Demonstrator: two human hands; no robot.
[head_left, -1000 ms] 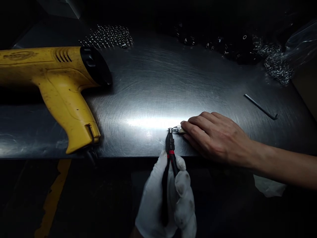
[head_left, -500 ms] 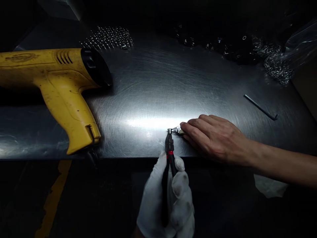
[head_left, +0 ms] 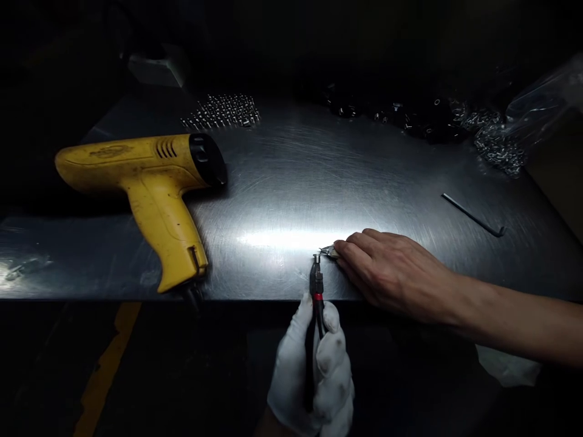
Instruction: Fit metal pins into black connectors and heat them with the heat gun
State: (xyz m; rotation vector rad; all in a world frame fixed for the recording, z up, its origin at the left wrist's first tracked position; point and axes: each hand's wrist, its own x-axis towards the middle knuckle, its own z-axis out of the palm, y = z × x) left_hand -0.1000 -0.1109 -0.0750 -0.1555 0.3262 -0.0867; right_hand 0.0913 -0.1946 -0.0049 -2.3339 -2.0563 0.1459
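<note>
the left hand [head_left: 331, 370], in a whitish glove smudged at the fingers, was curled palm up around black pliers [head_left: 317, 282] with a red band, its thumb along one side and its fingers closed along the other. the pliers pointed away from the body, and a small silver piece [head_left: 317, 258] sat at their tip, just over the near part of the bench [head_left: 282, 182]. the right hand [head_left: 392, 267], bare and palm down, was closed over a small pointed tool [head_left: 330, 250], so that only its metal nose and a bit of its pale body poked out; the thumb was hidden from me. a moment earlier that nose had seemed to meet the silver piece, but now a slim gap showed between them, so i judged that the pliers alone had the piece. the view had shifted too, bringing more of the yellow heat gun [head_left: 159, 206] into sight; it lay on its side to the left. to the right, beyond the bare hand, was a thin bent rod [head_left: 471, 215]. farther back stood rows of little metal pins [head_left: 230, 111], and across from them some dark pieces, too dim to make out, lay near a heap of shiny metal bits [head_left: 498, 152] beside a clear plastic bag [head_left: 542, 109].
</note>
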